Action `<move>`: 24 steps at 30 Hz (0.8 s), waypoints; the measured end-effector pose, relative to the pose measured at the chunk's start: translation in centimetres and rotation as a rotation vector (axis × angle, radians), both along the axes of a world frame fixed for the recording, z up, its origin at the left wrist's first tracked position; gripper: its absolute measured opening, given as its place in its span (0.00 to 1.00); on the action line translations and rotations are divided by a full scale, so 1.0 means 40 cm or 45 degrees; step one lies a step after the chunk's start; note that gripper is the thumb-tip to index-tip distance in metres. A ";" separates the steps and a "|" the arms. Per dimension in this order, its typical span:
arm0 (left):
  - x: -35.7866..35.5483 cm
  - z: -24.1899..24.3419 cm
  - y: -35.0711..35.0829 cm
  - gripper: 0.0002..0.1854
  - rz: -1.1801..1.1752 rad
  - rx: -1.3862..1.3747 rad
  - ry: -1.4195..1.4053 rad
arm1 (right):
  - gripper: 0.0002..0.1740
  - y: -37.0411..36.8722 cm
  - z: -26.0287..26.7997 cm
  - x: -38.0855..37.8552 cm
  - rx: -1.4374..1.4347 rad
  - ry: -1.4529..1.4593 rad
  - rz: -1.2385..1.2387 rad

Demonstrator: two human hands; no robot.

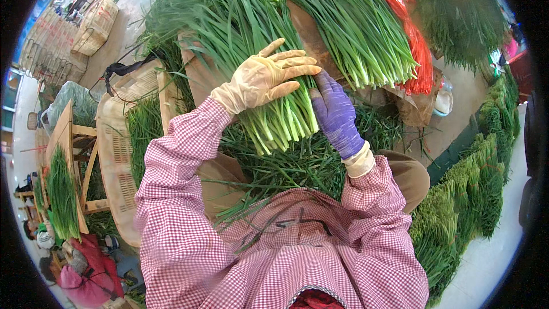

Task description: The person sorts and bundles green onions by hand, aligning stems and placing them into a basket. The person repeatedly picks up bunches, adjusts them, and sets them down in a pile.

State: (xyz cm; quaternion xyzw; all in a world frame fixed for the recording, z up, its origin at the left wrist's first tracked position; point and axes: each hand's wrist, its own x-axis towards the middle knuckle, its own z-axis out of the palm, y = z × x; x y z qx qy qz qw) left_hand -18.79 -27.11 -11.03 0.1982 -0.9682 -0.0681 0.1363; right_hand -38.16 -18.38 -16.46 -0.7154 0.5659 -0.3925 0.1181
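My left hand (266, 78), in a cream rubber glove, lies palm down across a pile of green garlic chives (240, 21), fingers spread. My right hand (336, 113), in a purple glove over a cream one, rests along the right side of the same pile, its fingers extended and nearly meeting the left fingertips. The pale cut ends of the stalks point towards me over the edge of a brown board (302, 21). To the right on the board lies a second pile of chives (356, 30), its stems lined up, with a hank of red plastic twine (414, 47) beside it.
Loose leaves (287, 167) cover my lap area. At left stands a cream plastic crate (116, 137) with chives inside. Tied bundles (463, 180) line the floor at right; more hang over the far right corner (459, 17). Another person (88, 270) sits at lower left near a wooden stand (64, 128).
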 end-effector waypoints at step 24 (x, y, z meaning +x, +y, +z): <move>0.009 0.059 0.019 0.27 0.124 -0.233 0.002 | 0.17 0.231 0.132 -0.124 0.626 -0.635 0.341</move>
